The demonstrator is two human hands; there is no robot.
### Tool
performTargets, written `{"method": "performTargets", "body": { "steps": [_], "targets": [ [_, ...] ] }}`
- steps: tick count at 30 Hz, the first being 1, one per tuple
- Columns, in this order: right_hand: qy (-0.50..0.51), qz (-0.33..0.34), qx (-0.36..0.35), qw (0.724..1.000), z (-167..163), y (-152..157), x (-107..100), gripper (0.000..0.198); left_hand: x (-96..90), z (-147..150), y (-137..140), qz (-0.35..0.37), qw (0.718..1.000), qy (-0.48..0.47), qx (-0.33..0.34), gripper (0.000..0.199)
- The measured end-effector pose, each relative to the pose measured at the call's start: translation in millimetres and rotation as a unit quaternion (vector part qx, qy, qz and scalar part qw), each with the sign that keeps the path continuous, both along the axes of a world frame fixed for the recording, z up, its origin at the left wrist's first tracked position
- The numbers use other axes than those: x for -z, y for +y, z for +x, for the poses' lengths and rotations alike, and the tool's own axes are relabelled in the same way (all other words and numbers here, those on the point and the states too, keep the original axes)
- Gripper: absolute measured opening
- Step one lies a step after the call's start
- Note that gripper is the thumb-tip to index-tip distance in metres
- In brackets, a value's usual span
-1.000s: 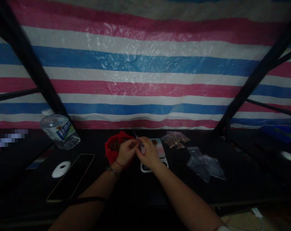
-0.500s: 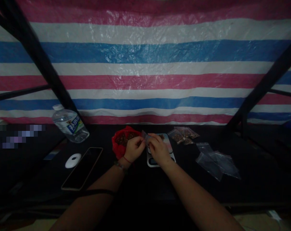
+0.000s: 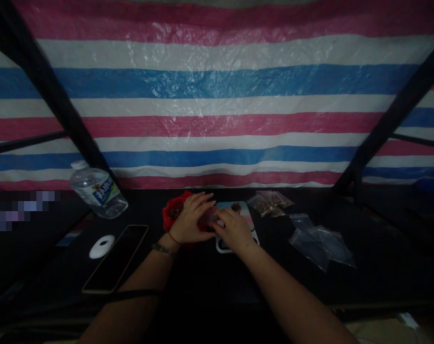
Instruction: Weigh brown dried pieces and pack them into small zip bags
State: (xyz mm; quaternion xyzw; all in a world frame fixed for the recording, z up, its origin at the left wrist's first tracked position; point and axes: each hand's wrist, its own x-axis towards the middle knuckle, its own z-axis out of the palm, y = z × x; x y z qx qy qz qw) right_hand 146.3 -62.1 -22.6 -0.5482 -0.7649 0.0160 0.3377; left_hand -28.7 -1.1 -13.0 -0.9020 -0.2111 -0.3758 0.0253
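I am seeing the small clear bag (image 3: 207, 218) pinched between both hands, just over the scale (image 3: 238, 224) on the bench (image 3: 202, 272). Left hand (image 3: 188, 220) fingers are lying across its top w/ the red bag (image 3: 172, 212) behind; right hand (image 3: 234, 231) fingers are closing on its right edge.

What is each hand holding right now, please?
Left hand: closed on the small clear bag.
Right hand: pinching the same bag from its other side.
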Motion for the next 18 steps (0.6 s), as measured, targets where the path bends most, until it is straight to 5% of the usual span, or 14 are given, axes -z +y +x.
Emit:
{"method": "performTargets", "body": {
  "steps": [7,12,18],
  "targets": [
    [0.022,-0.043,-0.052,0.997,3.4,-1.2,-5.0,0.028,5.0,1.7,6.8,-0.062,0.997,0.022,0.04,0.058],
    [0.134,0.048,-0.044,0.989,17.0,4.0,-12.0,0.015,12.7,1.6,8.7,-0.11,0.994,0.008,0.001,0.058],
    [0.231,0.114,0.038,0.965,69.0,42.0,-16.8,0.026,9.9,12.0,16.3,-0.15,0.984,0.006,-0.091,0.06]
  ]
}}
